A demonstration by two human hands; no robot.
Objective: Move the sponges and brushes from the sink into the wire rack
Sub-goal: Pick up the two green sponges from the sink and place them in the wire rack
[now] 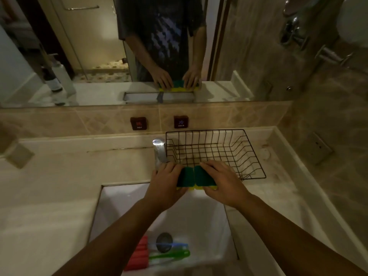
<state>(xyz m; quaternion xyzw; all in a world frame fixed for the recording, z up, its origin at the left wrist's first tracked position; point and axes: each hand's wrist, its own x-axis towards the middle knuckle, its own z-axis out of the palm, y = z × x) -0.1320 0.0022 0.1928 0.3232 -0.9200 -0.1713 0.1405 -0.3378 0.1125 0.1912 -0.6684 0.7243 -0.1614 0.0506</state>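
While your left hand (166,184) and right hand (223,183) each grip a sponge (196,177) at the sink's (111,206) back edge, lift both over the rack's (235,144) near rim, then let go.

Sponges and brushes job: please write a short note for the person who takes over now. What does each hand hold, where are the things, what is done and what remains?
Left hand: shut on the left green-and-yellow sponge.
Right hand: shut on the right sponge.
Both sponges are held side by side over the sink's back edge, just in front of the wire rack.
The rack holds nothing yet.
Lying in the sink by the drain: a red brush, a blue brush and a green brush.
Left to do: put both sponges into the rack, then move the three brushes.
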